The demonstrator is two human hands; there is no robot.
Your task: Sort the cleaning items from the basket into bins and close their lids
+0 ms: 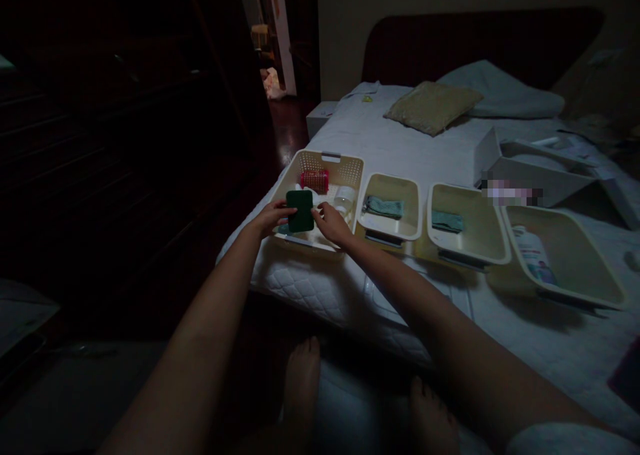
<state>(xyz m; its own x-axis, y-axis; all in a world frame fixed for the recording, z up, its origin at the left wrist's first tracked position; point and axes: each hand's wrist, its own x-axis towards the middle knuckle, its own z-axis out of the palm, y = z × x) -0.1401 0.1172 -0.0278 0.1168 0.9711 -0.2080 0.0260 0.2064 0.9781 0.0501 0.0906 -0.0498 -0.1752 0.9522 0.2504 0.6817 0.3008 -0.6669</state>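
Note:
Between my two hands is a dark green scouring pad [300, 211], flat and rectangular with rounded corners. My left hand [273, 218] grips its left edge, and my right hand [332, 223] pinches the right edge. Both hands hold it over the large cream basket [356, 167] with perforated walls. Inside that basket lie a red cylindrical item [315, 181] with a mesh-like side and a clear bottle [345, 198] with a pale label. Other contents are partly hidden behind the pad and my hands.
Right of the basket stand three cream bins: one [415, 188] with a folded green cloth [385, 206], another [493, 208] with a similar cloth [447, 221], and a third [595, 255] holding a white bottle [533, 252]. All rest on the bed [310, 295]. Behind are a white box [530, 168] and pillow [433, 107].

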